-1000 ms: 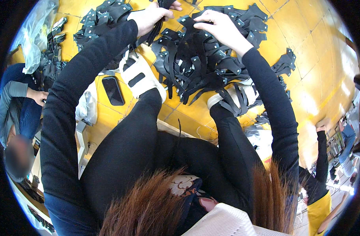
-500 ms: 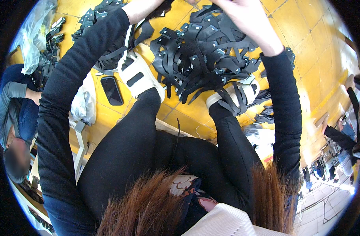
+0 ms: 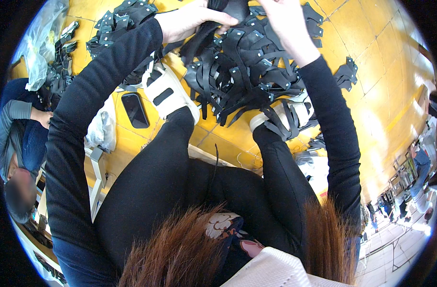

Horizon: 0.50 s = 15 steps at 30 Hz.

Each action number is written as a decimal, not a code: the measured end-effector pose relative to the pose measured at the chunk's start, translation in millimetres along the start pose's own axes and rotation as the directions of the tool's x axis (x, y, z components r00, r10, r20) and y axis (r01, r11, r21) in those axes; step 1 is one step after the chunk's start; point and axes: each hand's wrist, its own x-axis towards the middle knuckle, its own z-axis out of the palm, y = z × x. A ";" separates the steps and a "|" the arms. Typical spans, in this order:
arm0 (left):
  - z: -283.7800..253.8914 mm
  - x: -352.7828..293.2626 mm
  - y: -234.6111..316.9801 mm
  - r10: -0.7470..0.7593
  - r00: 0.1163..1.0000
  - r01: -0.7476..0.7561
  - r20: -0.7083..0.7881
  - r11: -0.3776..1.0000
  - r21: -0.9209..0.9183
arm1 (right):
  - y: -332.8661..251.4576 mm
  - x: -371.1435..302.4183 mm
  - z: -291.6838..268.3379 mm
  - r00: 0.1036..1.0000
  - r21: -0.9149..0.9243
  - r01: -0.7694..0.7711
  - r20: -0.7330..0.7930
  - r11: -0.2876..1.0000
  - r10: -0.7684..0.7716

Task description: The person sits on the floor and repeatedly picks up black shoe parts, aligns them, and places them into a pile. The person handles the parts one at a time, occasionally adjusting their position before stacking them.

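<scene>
My left hand (image 3: 194,20) is closed around a bundle of black straps (image 3: 228,8) near the top edge, its thumb lying across them. Some strap ends hang below the fingers, blurred. My right hand (image 3: 286,21) is to the right of the bundle, over the heap; the top edge cuts off its fingertips, so their grip is hidden. Beneath both hands a large heap of black straps (image 3: 237,81) with small pale squares on them spreads over the yellow floor. A few straps (image 3: 291,119) lie across my right white sandal (image 3: 303,111).
A second strap pile (image 3: 114,26) lies at the left, beyond my left sandal (image 3: 163,93). Beside that sandal is a black phone (image 3: 135,111). Clear plastic bags (image 3: 101,126) stand at the left. Another person (image 3: 20,124) sits at the far left; others show at the far right.
My left hand has come down into view with the strap bundle. My right hand and forearm have shifted left. A person at the far right has moved.
</scene>
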 end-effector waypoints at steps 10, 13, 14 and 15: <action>-61.1 8.1 -30.1 -0.129 0.953 0.114 0.274 0.991 0.072 | 95.9 -79.5 -5.3 0.877 -0.796 0.454 0.477 0.401 -0.046; -55.2 9.2 -33.3 0.088 0.993 -0.094 0.080 0.993 0.071 | 95.0 -87.8 -6.0 0.881 -0.781 0.454 0.466 0.430 -0.084; -55.5 9.8 -35.4 0.036 0.996 -0.034 0.084 0.999 -0.023 | 94.9 -88.6 -5.1 0.879 -0.760 0.464 0.457 0.455 -0.134; -56.6 11.0 -38.3 -0.016 0.996 0.027 0.092 0.993 -0.116 | 95.3 -87.3 -3.6 0.894 -0.742 0.424 0.433 0.520 -0.112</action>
